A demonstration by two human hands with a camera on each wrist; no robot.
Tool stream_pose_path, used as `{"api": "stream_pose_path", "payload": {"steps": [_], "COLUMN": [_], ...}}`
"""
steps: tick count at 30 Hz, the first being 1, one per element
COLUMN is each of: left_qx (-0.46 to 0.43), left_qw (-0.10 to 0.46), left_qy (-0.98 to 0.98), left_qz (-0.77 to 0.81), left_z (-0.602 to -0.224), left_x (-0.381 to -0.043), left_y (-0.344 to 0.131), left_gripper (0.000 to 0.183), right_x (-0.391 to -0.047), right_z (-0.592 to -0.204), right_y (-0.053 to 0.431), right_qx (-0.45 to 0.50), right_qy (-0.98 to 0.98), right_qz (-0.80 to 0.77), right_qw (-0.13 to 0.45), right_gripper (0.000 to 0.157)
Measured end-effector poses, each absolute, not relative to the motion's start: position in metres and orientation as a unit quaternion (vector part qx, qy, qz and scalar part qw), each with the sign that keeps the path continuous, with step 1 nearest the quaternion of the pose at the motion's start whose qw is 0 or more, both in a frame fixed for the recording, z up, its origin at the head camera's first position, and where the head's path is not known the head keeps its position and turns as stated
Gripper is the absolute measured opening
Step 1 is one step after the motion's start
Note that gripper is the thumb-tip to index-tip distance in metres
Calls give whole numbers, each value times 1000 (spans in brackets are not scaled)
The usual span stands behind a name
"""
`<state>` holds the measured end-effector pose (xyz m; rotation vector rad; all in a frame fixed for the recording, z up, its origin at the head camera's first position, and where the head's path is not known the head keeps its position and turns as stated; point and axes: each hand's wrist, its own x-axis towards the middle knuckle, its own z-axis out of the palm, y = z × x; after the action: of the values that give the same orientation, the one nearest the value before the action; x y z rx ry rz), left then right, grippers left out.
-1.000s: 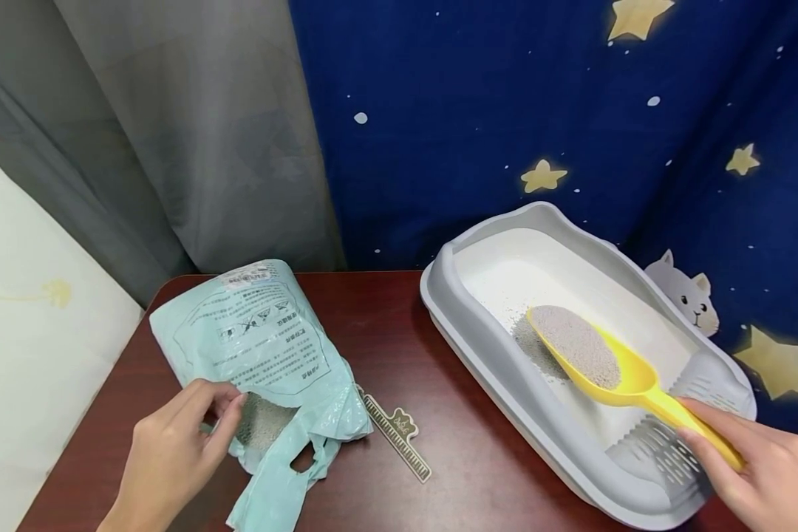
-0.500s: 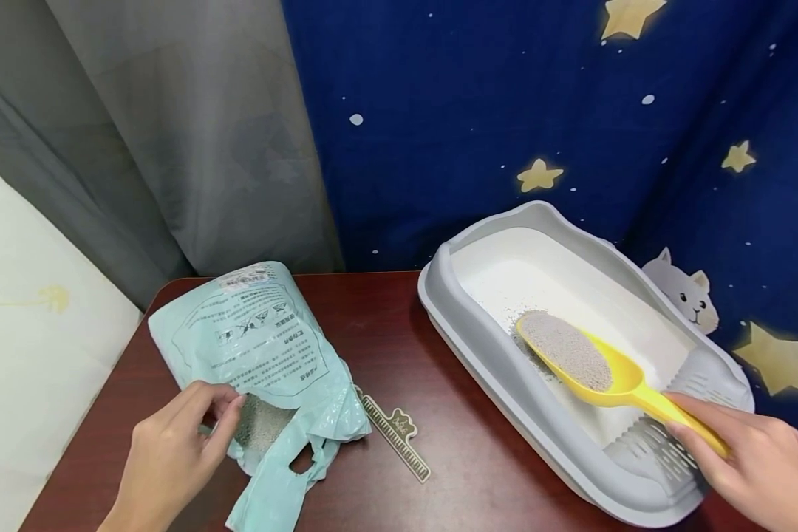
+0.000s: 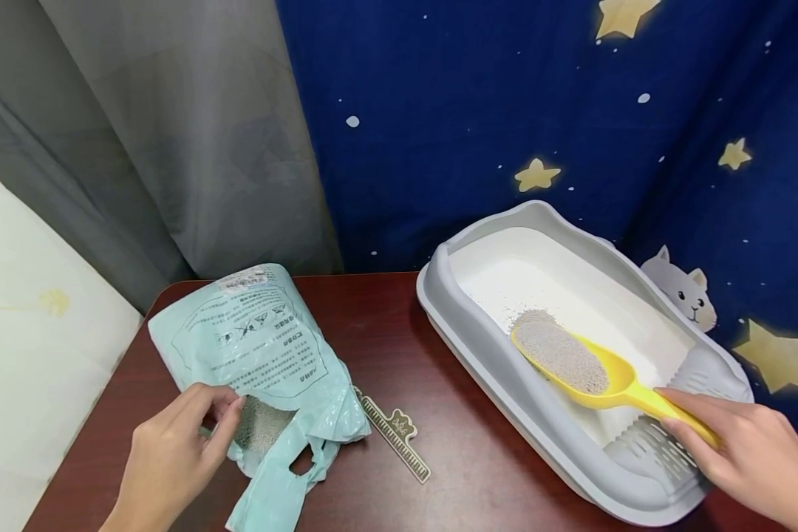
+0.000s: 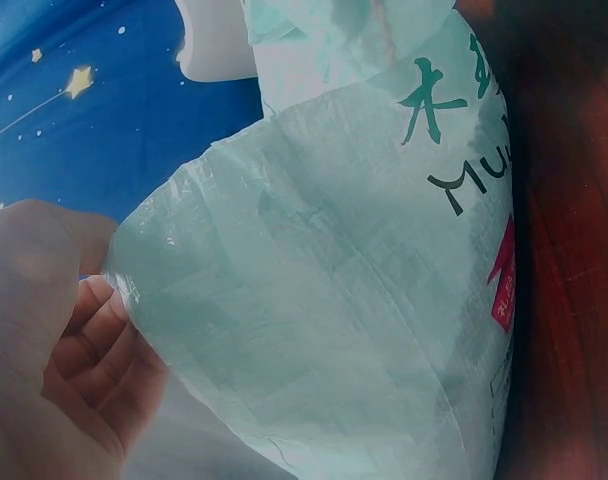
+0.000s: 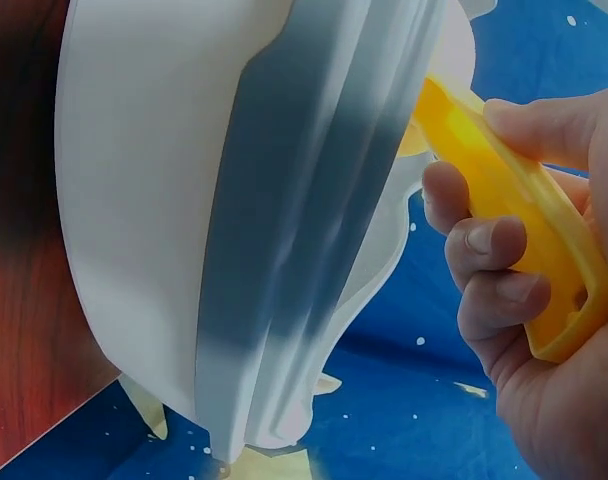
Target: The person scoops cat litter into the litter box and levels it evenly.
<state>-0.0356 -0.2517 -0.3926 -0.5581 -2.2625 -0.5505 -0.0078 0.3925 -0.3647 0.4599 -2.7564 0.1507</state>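
Note:
My left hand (image 3: pixel 176 447) pinches the torn edge of a pale green bag of cat litter (image 3: pixel 259 332) lying on the table. Grey litter (image 3: pixel 262 427) shows in the bag's opening. In the left wrist view, thumb and fingers hold the edge of the bag (image 4: pixel 284 280). My right hand (image 3: pixel 738 443) grips the handle of a yellow scoop (image 3: pixel 621 377), fingers curled round it in the right wrist view (image 5: pixel 544 250). Heaped with litter, the scoop's bowl is over the inside of a grey and white litter box (image 3: pixel 485 332). Some litter lies on the box floor under the scoop's tip.
A flat ruler-like clip with a decorated top (image 3: pixel 399 436) lies on the dark red table (image 3: pixel 386 340) beside the bag. Behind the table hang a grey curtain (image 3: pixel 193 133) and a blue starry curtain (image 3: pixel 452 133). The litter box has a slotted grey step (image 3: pixel 665 451) at its near end.
My right hand has moved the loaded scoop slightly left and lower in the litter box, and more litter shows beyond its tip. The left hand stays at the bag's edge.

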Motion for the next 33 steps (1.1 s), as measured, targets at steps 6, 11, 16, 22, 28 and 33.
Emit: {"api": "stream_pose_path", "payload": {"steps": [6,11,16,22,28,33], "left_qx": [-217,-217,-217,-212,-214,-213], "left_qw": [369,371,373,361,376,370], "left_qy": [-877,-877,-876,-883,-874,-878], "left_qz": [-215,-214,-217,-214,-222,-217], "left_z": [-393,-394,-394,-394,-395,-395], "left_x": [-36,-36,-36,-35,-37,-37], "left_y": [-252,-252,-253,-253,-252,-252], "left_gripper": [42,42,41,41,41,42], "right_x": [-9,-10,-11,-13,-12,-11], "right_z": [-364,-363,-362,-362,-362,-360], "right_y": [392,391,390,390,391,392], "right_qx": [157,151,152,159,161,156], "right_qy": [-975,-979,-981,-980,-979,-981], "right_qz": [50,50,39,34,28,25], "right_qw": [151,131,117,117,119,115], "right_gripper": [32,33,34,34,35,37]}}
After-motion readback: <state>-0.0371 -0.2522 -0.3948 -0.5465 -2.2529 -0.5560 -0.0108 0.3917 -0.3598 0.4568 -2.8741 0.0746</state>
